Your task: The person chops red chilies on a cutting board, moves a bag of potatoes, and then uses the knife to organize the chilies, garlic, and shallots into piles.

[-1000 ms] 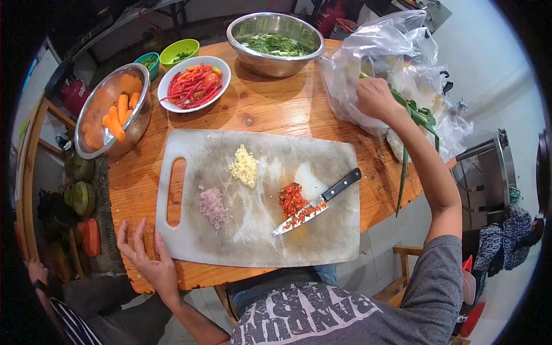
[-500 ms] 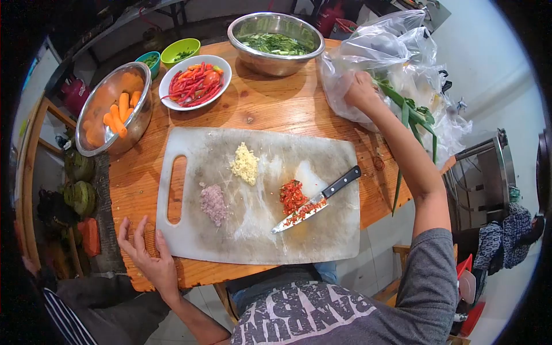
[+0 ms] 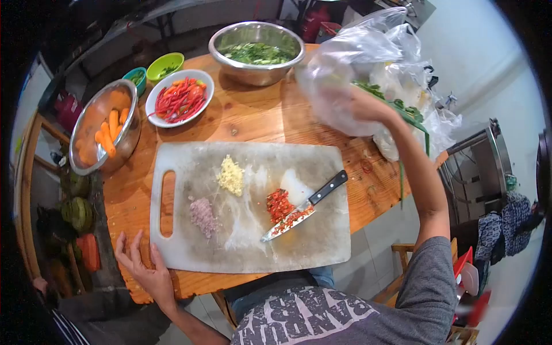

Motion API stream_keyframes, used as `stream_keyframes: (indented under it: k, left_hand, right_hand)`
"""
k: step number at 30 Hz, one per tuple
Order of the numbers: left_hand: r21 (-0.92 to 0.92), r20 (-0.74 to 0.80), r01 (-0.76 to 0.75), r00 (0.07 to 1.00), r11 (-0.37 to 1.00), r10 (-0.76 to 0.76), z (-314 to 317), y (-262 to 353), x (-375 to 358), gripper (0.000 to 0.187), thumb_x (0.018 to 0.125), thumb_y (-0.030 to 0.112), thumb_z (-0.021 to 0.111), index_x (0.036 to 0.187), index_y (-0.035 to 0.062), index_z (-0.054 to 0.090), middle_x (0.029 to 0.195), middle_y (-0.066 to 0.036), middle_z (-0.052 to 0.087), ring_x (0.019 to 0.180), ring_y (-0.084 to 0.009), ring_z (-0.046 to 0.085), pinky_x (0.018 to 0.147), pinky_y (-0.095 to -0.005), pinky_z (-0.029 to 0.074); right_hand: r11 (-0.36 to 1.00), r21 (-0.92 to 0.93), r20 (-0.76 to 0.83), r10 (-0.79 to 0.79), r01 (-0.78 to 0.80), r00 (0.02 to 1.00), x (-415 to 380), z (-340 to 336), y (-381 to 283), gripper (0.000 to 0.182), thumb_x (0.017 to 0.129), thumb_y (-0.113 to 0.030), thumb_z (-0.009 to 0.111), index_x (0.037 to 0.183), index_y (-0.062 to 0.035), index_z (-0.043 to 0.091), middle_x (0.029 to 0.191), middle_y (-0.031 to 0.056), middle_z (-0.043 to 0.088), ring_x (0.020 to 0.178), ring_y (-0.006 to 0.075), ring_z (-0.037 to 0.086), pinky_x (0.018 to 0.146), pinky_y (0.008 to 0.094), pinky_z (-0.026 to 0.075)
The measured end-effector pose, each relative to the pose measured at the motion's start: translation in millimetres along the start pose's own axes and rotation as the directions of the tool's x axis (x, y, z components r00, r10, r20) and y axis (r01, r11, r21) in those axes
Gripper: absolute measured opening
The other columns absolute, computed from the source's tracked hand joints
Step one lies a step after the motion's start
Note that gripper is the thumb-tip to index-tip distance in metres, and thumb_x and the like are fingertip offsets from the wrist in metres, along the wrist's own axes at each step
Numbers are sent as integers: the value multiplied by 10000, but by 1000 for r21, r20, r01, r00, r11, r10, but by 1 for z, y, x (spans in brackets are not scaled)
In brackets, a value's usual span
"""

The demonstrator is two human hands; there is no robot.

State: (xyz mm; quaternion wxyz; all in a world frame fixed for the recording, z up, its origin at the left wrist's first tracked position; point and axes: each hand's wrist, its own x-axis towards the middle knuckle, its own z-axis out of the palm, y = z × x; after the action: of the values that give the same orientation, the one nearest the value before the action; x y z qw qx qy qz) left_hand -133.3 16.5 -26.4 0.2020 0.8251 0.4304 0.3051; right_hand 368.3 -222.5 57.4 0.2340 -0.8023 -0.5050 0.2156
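My left hand [image 3: 148, 270] lies with fingers spread at the table's front edge, beside the lower left corner of a white cutting board [image 3: 299, 253]. At the right, my right hand [image 3: 362, 106] reaches into a clear plastic bag [image 3: 325, 86]; blur and plastic hide its fingers. Leafy greens [image 3: 411, 112] with long stalks lie by the right forearm. On the board are minced garlic [image 3: 231, 175], chopped shallot [image 3: 203, 217] and chopped red chili [image 3: 279, 204]. A black-handled knife [image 3: 329, 187] rests there, chili bits on its blade.
Behind the board stand a metal bowl of carrots [image 3: 81, 135], a white bowl of red chilies [image 3: 150, 109], a green bowl [image 3: 155, 72], a teal bowl [image 3: 141, 86] and a metal bowl of cut greens in water [image 3: 253, 73]. Another person's striped clothing [image 3: 66, 328] shows at lower left.
The view has shifted slightly, so the board and bowls sit lower and further left. The plastic around my right hand bulges further left and is blurred. My left hand stays in place.
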Motion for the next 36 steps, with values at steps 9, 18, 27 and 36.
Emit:
stream_keyframes:
  k: [9,18,27,36]
  left_hand:
    - [-8,21,5,1000,1000,-4,-3,2,0,279,931,35,620,1206,-5,649,1472,-158,395,1402,-347,387,1134,-455,333]
    - [26,-19,-52,998,998,52,1,-3,0,270,925,26,623,1190,-16,657,1442,-168,431,1370,-359,424,1117,-455,343]
    - [-10,-11,-33,999,999,32,1,4,1,276,922,26,629,1194,-7,660,1426,-168,437,1349,-352,435,1101,-447,365]
    - [-36,-11,-33,999,999,33,-1,4,1,289,905,12,645,1193,19,667,1415,-169,442,1354,-343,430,1101,-451,361]
  right_hand:
    - [755,-524,-327,250,-395,911,3,32,-6,408,829,-154,632,1184,18,529,1062,272,659,1042,416,652,904,510,517]
    - [566,-691,-376,252,-451,892,-28,24,-8,679,800,-394,720,1345,-48,508,1305,267,524,1285,449,482,1084,502,408]
    - [650,-653,-397,142,-388,907,-23,-12,42,525,883,-219,632,1384,-105,520,1459,124,482,1397,378,407,1120,442,403]
    - [538,-771,-406,0,-342,914,-18,1,13,212,808,-92,637,1018,-88,664,1188,145,563,1230,325,540,862,439,558]
